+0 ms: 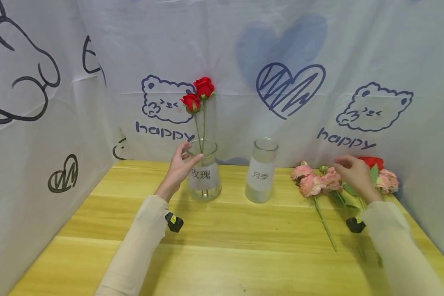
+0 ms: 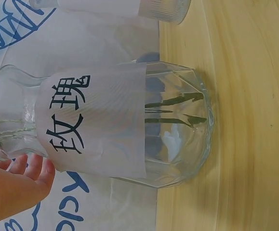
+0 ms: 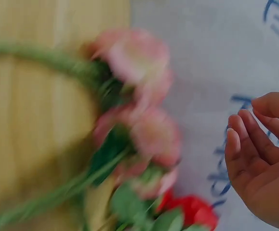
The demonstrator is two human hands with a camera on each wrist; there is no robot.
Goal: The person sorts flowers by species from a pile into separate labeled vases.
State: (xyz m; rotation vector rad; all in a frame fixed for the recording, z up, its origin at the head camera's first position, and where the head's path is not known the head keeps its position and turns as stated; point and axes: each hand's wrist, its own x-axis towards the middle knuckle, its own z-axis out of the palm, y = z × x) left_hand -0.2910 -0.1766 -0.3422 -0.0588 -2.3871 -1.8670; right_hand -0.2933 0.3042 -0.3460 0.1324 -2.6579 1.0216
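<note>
My left hand (image 1: 177, 170) holds the neck of a clear glass vase (image 2: 178, 159), its fingertips at the glass just under the rim. A white label with dark characters wraps the vase, and two red roses (image 1: 198, 94) stand in it, their stems reaching near the base. My right hand (image 1: 356, 174) hovers over the flowers at the right, fingers loosely bent and nothing between them. Under and beside it lie pink flowers (image 3: 134, 62) on green stems, with a red flower (image 3: 194, 211) among the leaves.
A narrower glass vase (image 1: 259, 193) with its own label stands to the right of the first one. All of this is on a wooden table (image 1: 222, 263). Behind rises a pale cloth (image 1: 222, 49) with drawn bears and hearts, which also covers the left side.
</note>
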